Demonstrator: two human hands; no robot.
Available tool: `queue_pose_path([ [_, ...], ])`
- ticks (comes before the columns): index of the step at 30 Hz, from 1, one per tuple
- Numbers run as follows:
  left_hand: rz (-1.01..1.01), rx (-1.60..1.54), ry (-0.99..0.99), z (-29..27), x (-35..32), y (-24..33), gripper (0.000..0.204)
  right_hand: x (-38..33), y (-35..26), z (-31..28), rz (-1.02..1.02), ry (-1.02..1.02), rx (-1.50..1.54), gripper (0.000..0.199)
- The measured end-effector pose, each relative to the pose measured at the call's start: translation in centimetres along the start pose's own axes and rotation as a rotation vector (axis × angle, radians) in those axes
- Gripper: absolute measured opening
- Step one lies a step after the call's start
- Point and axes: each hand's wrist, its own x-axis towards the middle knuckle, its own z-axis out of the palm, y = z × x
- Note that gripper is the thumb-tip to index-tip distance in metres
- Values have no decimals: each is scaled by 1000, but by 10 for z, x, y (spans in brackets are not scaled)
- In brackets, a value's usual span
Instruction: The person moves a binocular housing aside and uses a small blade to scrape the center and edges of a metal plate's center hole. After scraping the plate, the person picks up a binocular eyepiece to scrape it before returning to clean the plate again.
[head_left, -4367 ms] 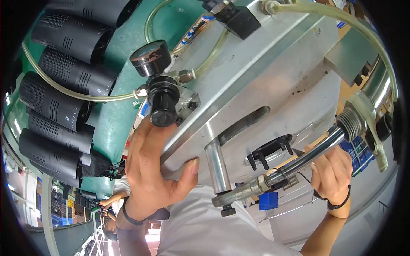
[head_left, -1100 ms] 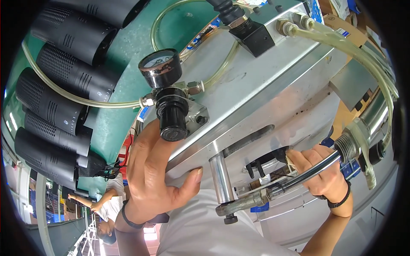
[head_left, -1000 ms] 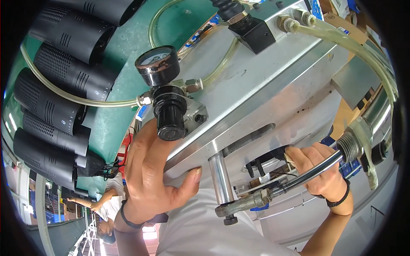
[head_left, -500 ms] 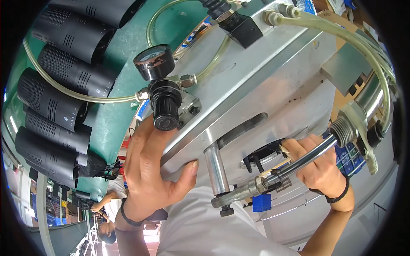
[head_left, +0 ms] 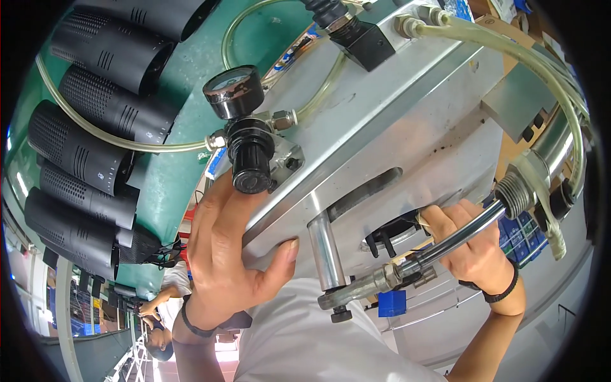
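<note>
A green table (head_left: 168,191) fills the upper left of the frame; black perforated cylinders (head_left: 76,146) lie on it, stacked close in a row toward the left edge.

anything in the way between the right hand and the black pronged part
Nothing visible between the bare right hand and the black pronged part; the curved shiny metal rod only crosses in front of the hand.
</note>
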Motion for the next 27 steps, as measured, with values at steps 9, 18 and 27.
queue_pose_path([
  [9, 8, 21, 1, -1, 1, 1, 56, -4, -1, 0, -5, 36, -32, 37],
  [18, 28, -21, 39, 2, 0, -6, 58, 0, -13, -3, 42, 11, -41, 44],
  [27, 38, -18, 41, 5, 2, -1, 58, 0, -8, -8, 69, -82, -42, 48],
])
